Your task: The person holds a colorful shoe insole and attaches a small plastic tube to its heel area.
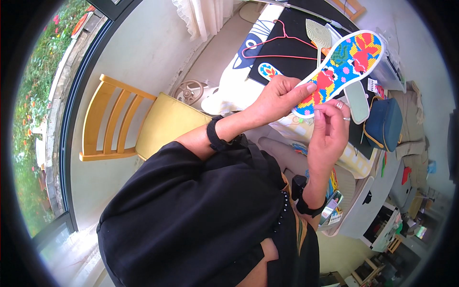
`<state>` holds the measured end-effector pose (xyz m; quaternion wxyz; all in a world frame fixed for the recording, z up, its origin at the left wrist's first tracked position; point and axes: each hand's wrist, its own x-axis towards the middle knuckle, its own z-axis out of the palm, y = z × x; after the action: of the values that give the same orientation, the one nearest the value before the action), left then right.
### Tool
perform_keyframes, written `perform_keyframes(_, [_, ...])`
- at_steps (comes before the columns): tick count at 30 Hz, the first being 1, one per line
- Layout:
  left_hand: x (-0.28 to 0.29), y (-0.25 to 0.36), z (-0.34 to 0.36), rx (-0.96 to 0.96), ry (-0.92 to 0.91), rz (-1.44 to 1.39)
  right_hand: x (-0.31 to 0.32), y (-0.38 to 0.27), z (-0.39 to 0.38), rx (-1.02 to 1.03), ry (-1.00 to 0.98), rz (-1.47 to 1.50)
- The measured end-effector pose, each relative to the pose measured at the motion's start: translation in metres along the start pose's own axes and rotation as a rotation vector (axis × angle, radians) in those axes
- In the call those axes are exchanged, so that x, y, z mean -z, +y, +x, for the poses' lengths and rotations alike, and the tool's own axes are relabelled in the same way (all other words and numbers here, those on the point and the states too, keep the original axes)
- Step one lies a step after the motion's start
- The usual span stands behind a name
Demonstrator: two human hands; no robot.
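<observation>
A cross-stitched insole [342, 71] with a white rim and red, yellow, blue and green motifs is held up over the table, slanting to the upper right. My left hand [277, 101] grips its near end from the left, thumb flat on the stitched face and fingers beneath. At that same end, below the edge, my right hand [330, 126] is closed in a pinch, thumb against fingertips, with rings on the fingers. Whatever sits in the pinch is too small to make out. Beyond my left hand, a second patterned insole [268, 71] lies partly hidden on the black table surface.
The table holds a pink hanger [285, 37], a pale fly swatter [318, 32] and a dark blue case [384, 123]. A yellow-seated wooden chair [167, 123] stands left. Coloured threads [333, 182] and a phone [332, 204] lie by my right forearm.
</observation>
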<state>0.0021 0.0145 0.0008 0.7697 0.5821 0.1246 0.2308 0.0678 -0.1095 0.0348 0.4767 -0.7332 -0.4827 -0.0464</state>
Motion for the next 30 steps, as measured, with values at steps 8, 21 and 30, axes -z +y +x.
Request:
perform_keyframes(8, [0.000, 0.011, 0.002, 0.117, -0.008, -0.115, 0.001, 0.005, 0.001, 0.081, 0.045, 0.023])
perform_keyframes(21, [-0.003, 0.012, 0.002, 0.158, 0.018, -0.121, 0.005, 0.017, 0.000, -0.392, -0.013, 1.113])
perform_keyframes(30, [0.001, -0.002, 0.011, -0.078, 0.089, 0.106, 0.015, 0.021, -0.004, -0.159, -0.180, 0.504])
